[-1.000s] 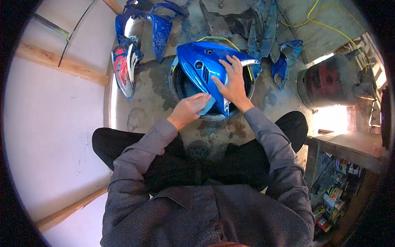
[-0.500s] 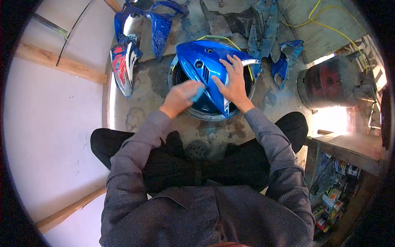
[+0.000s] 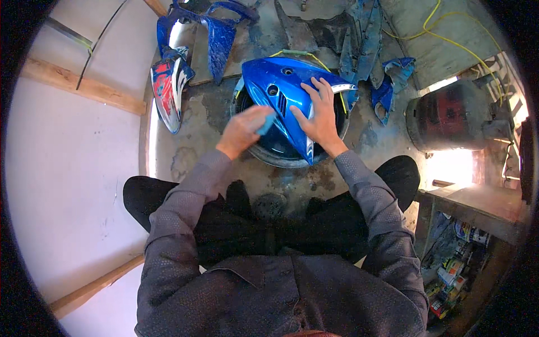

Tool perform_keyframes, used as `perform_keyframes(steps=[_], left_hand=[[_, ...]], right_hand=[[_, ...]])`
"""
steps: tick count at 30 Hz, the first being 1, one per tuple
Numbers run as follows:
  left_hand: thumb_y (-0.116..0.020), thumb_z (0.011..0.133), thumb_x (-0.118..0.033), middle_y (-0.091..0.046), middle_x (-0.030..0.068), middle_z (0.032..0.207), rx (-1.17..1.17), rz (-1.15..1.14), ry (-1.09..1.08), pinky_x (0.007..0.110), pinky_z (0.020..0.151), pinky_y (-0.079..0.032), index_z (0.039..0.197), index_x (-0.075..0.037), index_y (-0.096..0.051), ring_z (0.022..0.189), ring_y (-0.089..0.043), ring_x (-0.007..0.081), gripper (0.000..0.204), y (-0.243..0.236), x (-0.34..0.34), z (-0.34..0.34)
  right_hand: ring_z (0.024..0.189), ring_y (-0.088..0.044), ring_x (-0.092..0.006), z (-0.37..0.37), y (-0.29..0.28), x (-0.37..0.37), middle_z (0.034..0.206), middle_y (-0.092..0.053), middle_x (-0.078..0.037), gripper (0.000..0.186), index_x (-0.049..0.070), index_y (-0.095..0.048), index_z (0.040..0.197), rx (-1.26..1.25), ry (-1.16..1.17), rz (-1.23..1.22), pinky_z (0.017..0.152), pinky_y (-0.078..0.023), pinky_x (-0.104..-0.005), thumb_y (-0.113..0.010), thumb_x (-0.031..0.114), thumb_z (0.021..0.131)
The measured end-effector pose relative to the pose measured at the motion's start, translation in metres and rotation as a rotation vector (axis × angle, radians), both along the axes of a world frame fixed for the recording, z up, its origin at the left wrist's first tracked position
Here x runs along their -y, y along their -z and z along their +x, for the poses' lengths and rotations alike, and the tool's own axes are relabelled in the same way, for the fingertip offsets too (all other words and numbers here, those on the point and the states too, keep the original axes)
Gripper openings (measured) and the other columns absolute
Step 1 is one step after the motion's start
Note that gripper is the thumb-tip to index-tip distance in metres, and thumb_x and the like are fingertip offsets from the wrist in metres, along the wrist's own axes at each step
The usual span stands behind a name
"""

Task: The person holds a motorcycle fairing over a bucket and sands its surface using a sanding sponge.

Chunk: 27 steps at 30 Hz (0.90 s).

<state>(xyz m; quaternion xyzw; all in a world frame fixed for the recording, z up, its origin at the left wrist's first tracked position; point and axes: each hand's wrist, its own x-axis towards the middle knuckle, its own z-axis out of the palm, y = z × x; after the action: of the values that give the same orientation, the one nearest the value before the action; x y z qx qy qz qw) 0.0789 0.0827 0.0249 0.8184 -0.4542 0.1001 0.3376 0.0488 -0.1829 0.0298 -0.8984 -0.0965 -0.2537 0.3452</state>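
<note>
A glossy blue motorbike fairing panel (image 3: 281,78) with two round holes, a slotted vent and a pale pointed tip rests across a dark round tub (image 3: 277,161). My left hand (image 3: 245,129) is closed around a small light-blue piece (image 3: 266,124), sheet or pad, beside the panel's left edge; motion blurs it somewhat. My right hand (image 3: 321,117) lies on the right part of the panel, fingers spread, thumb toward the vent. The tub's inside is partly covered by the panel.
Beyond the tub lie dark panels (image 3: 328,31) and other blue panels (image 3: 220,48). A red-and-white panel (image 3: 165,90) leans by the left wall. To the right are a gas cylinder (image 3: 443,115), a yellow hose (image 3: 471,48) and a wooden bench (image 3: 477,202) with cans underneath.
My left hand has shifted slightly to the left and up with the light-blue piece. My right hand keeps its place on the panel.
</note>
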Motion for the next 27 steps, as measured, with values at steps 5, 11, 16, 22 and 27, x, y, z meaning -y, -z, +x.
perform_keyframes(steps=[5, 11, 16, 22, 27], left_hand=[[-0.072, 0.081, 0.002, -0.073, 0.0141, 0.133, 0.113, -0.013, -0.375, 0.043, 0.097, -0.063, 0.127, -0.009, -0.075, 0.116, -0.074, 0.0346, 0.047, 0.016, -0.021, 0.022], [-0.073, 0.084, 0.004, -0.076, 0.0146, 0.128, -0.06, -0.023, 0.015, 0.042, 0.103, -0.061, 0.123, -0.004, -0.075, 0.121, -0.074, 0.0338, 0.04, 0.009, 0.022, -0.059], [-0.072, 0.079, 0.008, -0.075, 0.0158, 0.129, 0.02, 0.017, -0.223, 0.042, 0.102, -0.062, 0.127, -0.004, -0.073, 0.121, -0.073, 0.0346, 0.05, -0.001, -0.002, -0.01], [-0.071, 0.075, 0.008, -0.073, 0.0182, 0.135, -0.103, 0.027, -0.111, 0.042, 0.104, -0.061, 0.129, -0.003, -0.073, 0.124, -0.071, 0.0357, 0.055, 0.009, 0.015, -0.06], [-0.079, 0.082, -0.002, -0.074, 0.0151, 0.1, -0.304, 0.033, -0.114, 0.041, 0.082, -0.059, 0.097, -0.002, -0.067, 0.093, -0.072, 0.0339, 0.019, -0.014, 0.028, -0.067]], right_hand=[[0.152, -0.038, -0.0478, 0.003, -0.003, -0.011, 0.155, -0.051, -0.026, 0.067, 0.006, -0.063, 0.143, 0.011, -0.035, 0.026, 0.126, -0.032, -0.058, -0.084, 0.035, 0.087], [0.152, -0.038, -0.0477, 0.001, 0.003, -0.003, 0.155, -0.051, -0.026, 0.067, 0.006, -0.063, 0.143, 0.002, -0.001, 0.021, 0.126, -0.032, -0.0577, -0.085, 0.034, 0.087], [0.151, -0.038, -0.0478, 0.001, 0.0, -0.004, 0.155, -0.051, -0.026, 0.067, 0.005, -0.063, 0.142, 0.02, -0.007, 0.026, 0.125, -0.032, -0.0574, -0.086, 0.033, 0.086], [0.151, -0.039, -0.0474, 0.0, 0.002, -0.004, 0.154, -0.052, -0.025, 0.067, 0.005, -0.063, 0.142, 0.007, -0.004, 0.01, 0.125, -0.033, -0.057, -0.086, 0.033, 0.086], [0.151, -0.037, -0.0477, -0.001, 0.001, -0.003, 0.154, -0.051, -0.026, 0.067, 0.005, -0.063, 0.142, 0.005, -0.004, 0.01, 0.125, -0.033, -0.0571, -0.086, 0.033, 0.085]])
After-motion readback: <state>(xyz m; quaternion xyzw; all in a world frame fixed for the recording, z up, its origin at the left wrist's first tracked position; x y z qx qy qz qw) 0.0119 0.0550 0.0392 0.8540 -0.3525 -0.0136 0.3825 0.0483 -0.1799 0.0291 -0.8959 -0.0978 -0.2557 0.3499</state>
